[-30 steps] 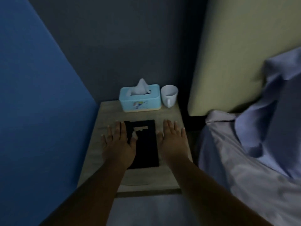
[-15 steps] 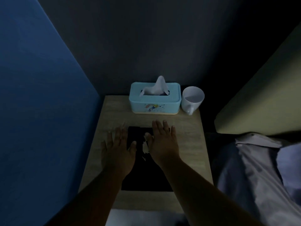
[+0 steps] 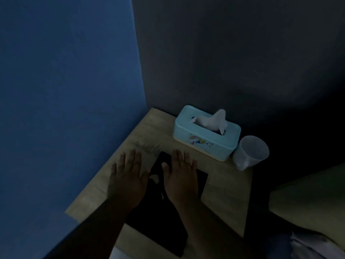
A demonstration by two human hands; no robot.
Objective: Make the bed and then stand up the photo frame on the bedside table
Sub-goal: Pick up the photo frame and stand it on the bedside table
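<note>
A black photo frame (image 3: 160, 225) lies flat on the wooden bedside table (image 3: 225, 199), its back facing up. My left hand (image 3: 127, 182) hovers flat at the frame's left edge, fingers spread, holding nothing. My right hand (image 3: 181, 176) is flat over the frame's far half, fingers together and extended; whether it presses on the frame I cannot tell. My forearms hide part of the frame. A corner of the bed's pale sheet (image 3: 317, 245) shows at the bottom right.
A light blue tissue box (image 3: 205, 135) stands at the table's back edge with a white cup (image 3: 250, 152) to its right. A blue wall (image 3: 65, 109) borders the table on the left, a dark wall behind. The beige headboard (image 3: 309, 200) is at right.
My view has swung left and tilted, so the bed has almost left the frame. My right hand moved from the table beside the frame onto the frame; my left hand shifted slightly left.
</note>
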